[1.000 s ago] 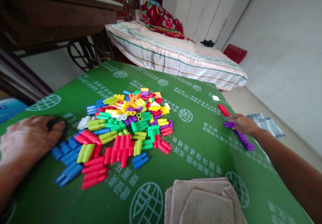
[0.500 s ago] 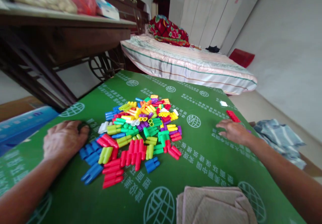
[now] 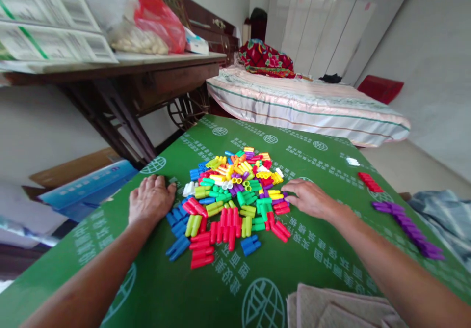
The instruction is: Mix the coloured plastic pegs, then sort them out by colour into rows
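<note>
A pile of bullet-shaped plastic building blocks (image 3: 230,226) in red, green, yellow, blue, purple, orange and white spreads over the green board (image 3: 206,298). At the pile's left edge my left hand (image 3: 150,199) rests flat and open, beside some blue blocks (image 3: 179,225). My right hand (image 3: 307,198) is at the pile's right edge with thumb and fingers apart. Its fingertips are close to a purple block (image 3: 284,195); I cannot tell whether they touch it. Along the right side lie a row of joined purple blocks (image 3: 410,230), a red row (image 3: 370,182) and white blocks (image 3: 353,161).
A folded beige cloth (image 3: 334,311) lies at the near edge. To the left stands a dark wooden table (image 3: 147,77) with boxes and bags on it. A bed (image 3: 305,99) is beyond the board, and blue checked fabric (image 3: 439,212) sits at the right.
My right hand has moved left from near the red row to the pile. The view has turned left, bringing the whole purple row into sight. My left hand stays beside the pile.
</note>
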`<state>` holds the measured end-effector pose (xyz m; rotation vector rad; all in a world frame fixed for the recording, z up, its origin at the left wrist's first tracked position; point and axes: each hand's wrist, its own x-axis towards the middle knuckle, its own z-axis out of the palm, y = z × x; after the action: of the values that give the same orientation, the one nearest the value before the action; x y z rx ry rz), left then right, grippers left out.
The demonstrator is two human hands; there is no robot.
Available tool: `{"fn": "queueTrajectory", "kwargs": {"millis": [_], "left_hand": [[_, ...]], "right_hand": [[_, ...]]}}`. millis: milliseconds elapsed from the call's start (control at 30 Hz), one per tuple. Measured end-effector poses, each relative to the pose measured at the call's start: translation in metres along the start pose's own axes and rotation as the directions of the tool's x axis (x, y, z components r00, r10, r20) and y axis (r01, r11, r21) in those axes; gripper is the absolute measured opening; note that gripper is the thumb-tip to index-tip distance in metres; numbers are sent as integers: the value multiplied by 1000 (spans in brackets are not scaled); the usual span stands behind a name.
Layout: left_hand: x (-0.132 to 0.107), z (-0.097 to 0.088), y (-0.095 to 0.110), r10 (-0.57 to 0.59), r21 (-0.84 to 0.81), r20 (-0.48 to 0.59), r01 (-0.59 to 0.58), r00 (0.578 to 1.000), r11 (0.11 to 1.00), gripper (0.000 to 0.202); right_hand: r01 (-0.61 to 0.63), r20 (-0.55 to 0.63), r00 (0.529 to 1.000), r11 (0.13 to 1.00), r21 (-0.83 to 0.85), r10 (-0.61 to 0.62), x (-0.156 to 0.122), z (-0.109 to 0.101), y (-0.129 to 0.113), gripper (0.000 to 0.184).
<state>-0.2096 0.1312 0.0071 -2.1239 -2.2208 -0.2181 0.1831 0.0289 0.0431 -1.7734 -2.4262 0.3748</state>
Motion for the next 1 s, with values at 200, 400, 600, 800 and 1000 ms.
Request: {"fn": "queueTrajectory", "kwargs": {"millis": [200, 400, 600, 800, 1000], "left_hand": [[-2, -1, 3, -26, -1, 1, 26, 1000, 1000, 60], [-1, 2, 3, -40, 20, -31, 40, 999, 999, 59], [-3, -1, 6, -51, 6, -24, 52, 998, 999, 59], [-2, 1, 5, -48, -9, -33, 47, 998, 999, 60], [-1, 3, 4, -55, -8, -36, 55, 998, 998, 60]], "right_hand": [[21, 23, 1000, 998, -54, -20, 23, 1, -32, 23], [-121, 26, 992, 980, -156, 127, 40, 11, -49, 26], [-182, 105, 975, 975, -126, 196, 42, 4, -53, 16], [-282, 76, 953, 951, -129, 293, 45, 8, -63, 28], [-335, 76, 938, 941, -35, 337, 41, 19, -67, 30]]}}
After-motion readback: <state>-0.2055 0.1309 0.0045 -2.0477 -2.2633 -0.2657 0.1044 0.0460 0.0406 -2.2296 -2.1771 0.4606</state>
